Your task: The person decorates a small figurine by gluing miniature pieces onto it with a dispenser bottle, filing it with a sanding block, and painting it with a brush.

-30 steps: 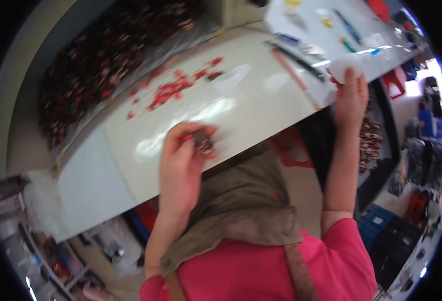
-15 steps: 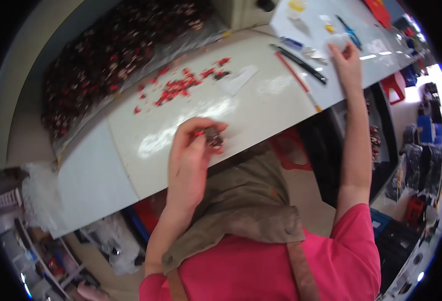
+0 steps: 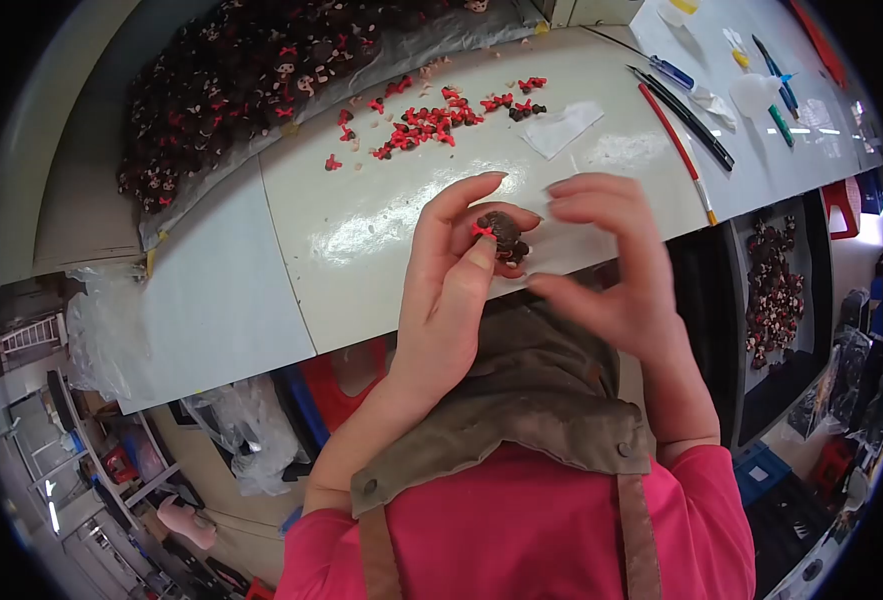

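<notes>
My left hand (image 3: 445, 305) is closed on a small brown figurine head (image 3: 506, 236) with a red bow on it, thumb in front and fingers curled behind. Just to its right hovers my right hand (image 3: 616, 275), fingers and thumb apart with nothing visible between them. Its fingertips are slightly blurred and do not touch the head. Beyond both hands, a loose pile of small red bow pieces (image 3: 429, 127), some with dark parts, lies on the white worktable (image 3: 361, 275). A crumpled white tissue (image 3: 563, 128) is beside the pile.
A heap of dark figurine pieces (image 3: 231, 100) fills the back left on plastic sheeting. To the right lie a red brush (image 3: 673, 145), black tweezers (image 3: 686, 120), a blue screwdriver (image 3: 671, 72) and a white round bottle (image 3: 754, 95). An open drawer (image 3: 806, 300) holds more pieces.
My right hand has left the white bottle at the back right and come in beside my left hand. The left hand still holds the figurine head. The view has shifted.
</notes>
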